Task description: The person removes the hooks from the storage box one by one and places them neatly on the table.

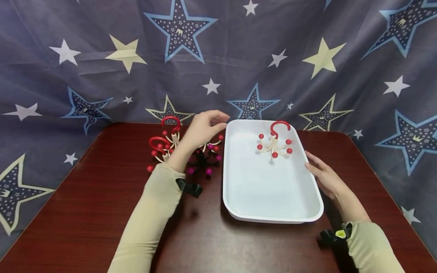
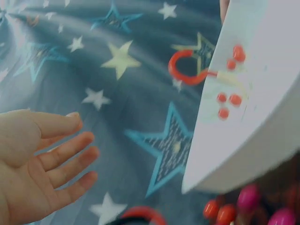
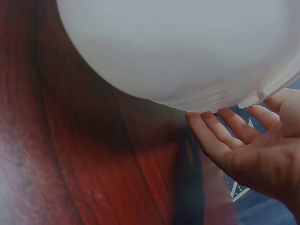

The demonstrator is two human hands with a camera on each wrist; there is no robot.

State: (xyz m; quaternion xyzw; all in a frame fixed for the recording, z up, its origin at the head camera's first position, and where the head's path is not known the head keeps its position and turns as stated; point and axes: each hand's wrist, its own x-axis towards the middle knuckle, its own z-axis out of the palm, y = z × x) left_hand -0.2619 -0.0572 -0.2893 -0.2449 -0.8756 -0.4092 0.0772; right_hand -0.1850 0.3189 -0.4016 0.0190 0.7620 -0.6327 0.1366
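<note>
A white rectangular tray [image 1: 269,189] stands at centre right. Inside it, near the far end, lies a small hanger [image 1: 274,144] with a red hook and cream prongs tipped with red balls. My right hand [image 1: 326,178] holds the tray's right rim, thumb at the edge and fingers against the outer wall; the right wrist view shows the fingertips [image 3: 194,115] touching it from outside. My left hand [image 1: 203,129] hovers by the tray's far left corner with nothing in it, its fingers spread in the left wrist view. Below it are more red-and-cream hangers [image 1: 160,146], partly hidden by the arm.
A black hanger [image 1: 202,161] with magenta balls lies among the hangers, left of the tray. Everything stands on a dark reddish wooden table [image 1: 85,212]. A star-patterned cloth [image 1: 252,68] hangs directly behind the table's far edge.
</note>
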